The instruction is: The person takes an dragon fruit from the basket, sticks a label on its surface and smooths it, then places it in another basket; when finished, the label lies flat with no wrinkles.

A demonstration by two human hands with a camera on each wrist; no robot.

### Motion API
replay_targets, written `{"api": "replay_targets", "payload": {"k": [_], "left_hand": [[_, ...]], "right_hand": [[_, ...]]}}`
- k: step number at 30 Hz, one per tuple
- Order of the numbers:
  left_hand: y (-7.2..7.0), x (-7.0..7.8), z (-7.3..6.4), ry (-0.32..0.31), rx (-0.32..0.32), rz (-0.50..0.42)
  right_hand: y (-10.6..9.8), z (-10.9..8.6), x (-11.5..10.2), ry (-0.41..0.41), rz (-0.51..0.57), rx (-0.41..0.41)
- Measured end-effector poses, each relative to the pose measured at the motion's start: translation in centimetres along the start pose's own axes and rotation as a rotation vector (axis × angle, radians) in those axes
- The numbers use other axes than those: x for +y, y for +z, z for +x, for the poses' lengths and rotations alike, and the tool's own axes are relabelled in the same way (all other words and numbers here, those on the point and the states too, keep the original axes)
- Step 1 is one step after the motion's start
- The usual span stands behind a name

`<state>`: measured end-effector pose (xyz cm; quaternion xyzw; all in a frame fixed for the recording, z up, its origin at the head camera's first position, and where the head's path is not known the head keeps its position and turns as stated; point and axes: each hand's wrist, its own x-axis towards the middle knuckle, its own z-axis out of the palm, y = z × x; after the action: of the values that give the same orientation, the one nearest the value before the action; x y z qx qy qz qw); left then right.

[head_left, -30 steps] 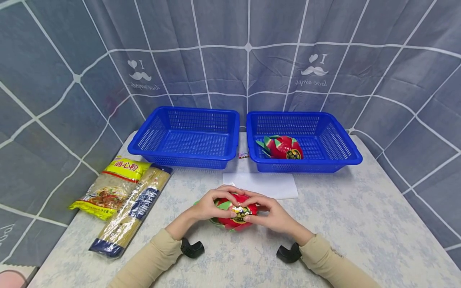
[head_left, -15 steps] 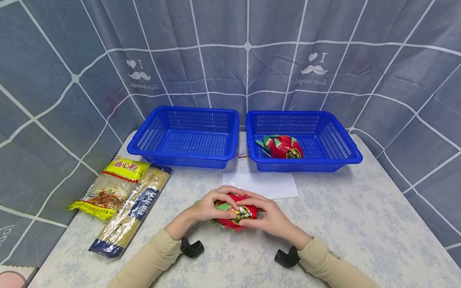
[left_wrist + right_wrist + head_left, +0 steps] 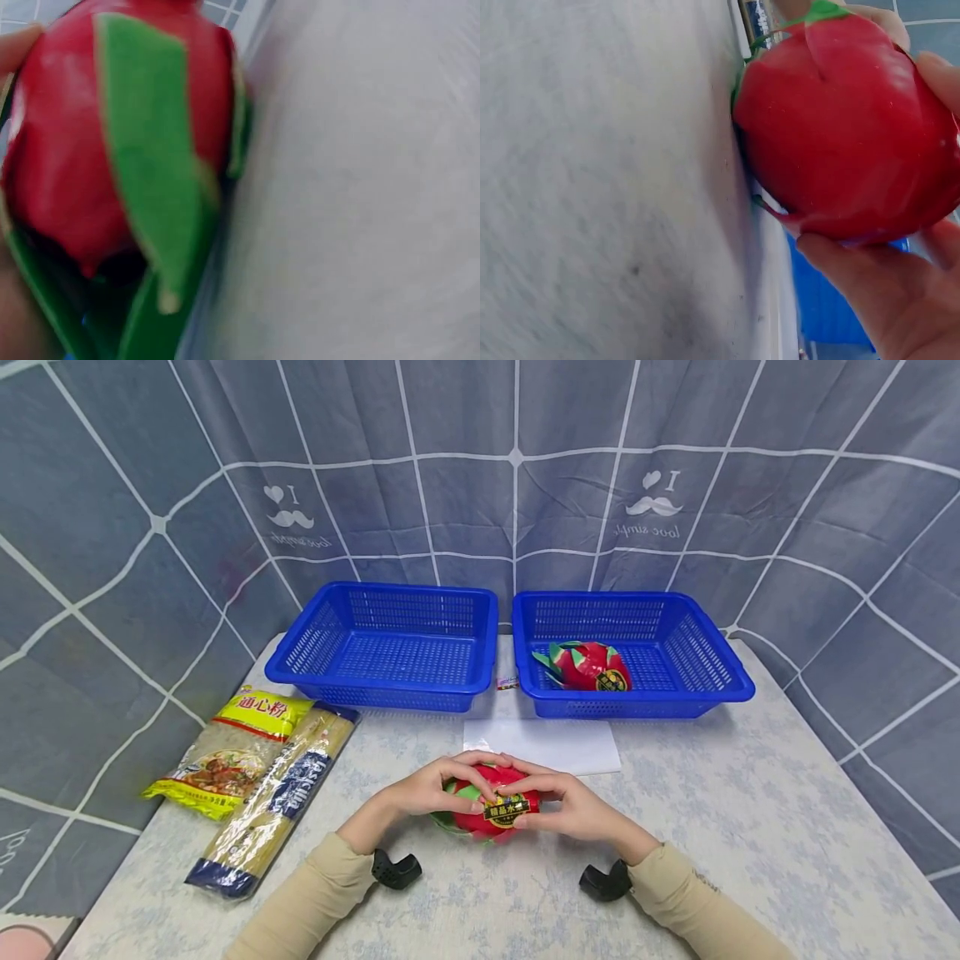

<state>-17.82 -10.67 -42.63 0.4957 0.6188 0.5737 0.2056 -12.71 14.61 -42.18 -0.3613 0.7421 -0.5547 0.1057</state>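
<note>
A red dragon fruit point(image 3: 486, 829) with green scales lies on its side on the table, low in the middle of the head view. On its near side is a black-and-gold label point(image 3: 507, 808). My left hand point(image 3: 429, 790) grips its left end with curled fingers, and my right hand point(image 3: 576, 807) holds the right end, thumb by the label. Close up in the left wrist view are the fruit's long green leaves point(image 3: 150, 142); the right wrist view has its smooth red end point(image 3: 840, 135) between my fingers. A second dragon fruit point(image 3: 591, 666) lies in the right blue basket point(image 3: 637, 697).
Another blue basket point(image 3: 375, 690) stands at the back left. Left of my arm lie a yellow-ended bag of pasta point(image 3: 232, 752) and a long pack of spaghetti point(image 3: 277, 802). Beyond my hands is a white sheet point(image 3: 555, 747), with a small wrapper point(image 3: 507, 682) between the baskets.
The fruit has turned slightly, and its label now shows more fully between my thumbs. My right fingers and thumb shifted left, then back right. Both hands stay on the fruit.
</note>
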Motion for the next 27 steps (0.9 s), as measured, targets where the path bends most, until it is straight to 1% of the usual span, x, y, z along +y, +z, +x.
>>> {"api": "replay_targets", "payload": {"k": [2, 3, 5, 9, 11, 13, 16, 19, 22, 24, 27], "left_hand": [[0.2, 0.0, 0.0, 0.012, 0.024, -0.006], [0.3, 0.0, 0.1, 0.015, 0.037, -0.005], [0.6, 0.0, 0.2, 0.031, 0.065, 0.017], [1.3, 0.3, 0.5, 0.023, 0.122, 0.064], [1.5, 0.7, 0.6, 0.018, 0.134, 0.070], [1.6, 1.3, 0.6, 0.011, 0.131, 0.061], [1.6, 2.1, 0.7, 0.009, 0.113, 0.065], [1.4, 2.1, 0.8, -0.005, 0.093, 0.061], [1.3, 1.4, 0.8, -0.036, 0.085, 0.043], [1.2, 0.9, 0.8, -0.055, 0.088, 0.040], [1.2, 0.5, 0.7, -0.048, 0.097, 0.056]], "right_hand": [[0.3, 0.1, 0.1, 0.001, 0.001, 0.025], [0.4, 0.1, 0.1, 0.004, -0.016, 0.046], [0.9, 0.1, 0.1, 0.008, -0.068, 0.089], [1.6, 0.2, 0.0, 0.042, -0.183, 0.171], [1.8, 0.2, -0.2, 0.050, -0.212, 0.187], [1.8, 0.2, -0.3, 0.039, -0.248, 0.192], [1.5, 0.2, -0.5, 0.015, -0.276, 0.160], [1.0, 0.1, -0.3, 0.008, -0.241, 0.111], [0.5, -0.1, -0.1, 0.018, -0.147, 0.073], [0.2, -0.1, 0.1, 0.022, -0.086, 0.070], [-0.1, -0.2, 0.4, 0.022, -0.007, 0.089]]}}
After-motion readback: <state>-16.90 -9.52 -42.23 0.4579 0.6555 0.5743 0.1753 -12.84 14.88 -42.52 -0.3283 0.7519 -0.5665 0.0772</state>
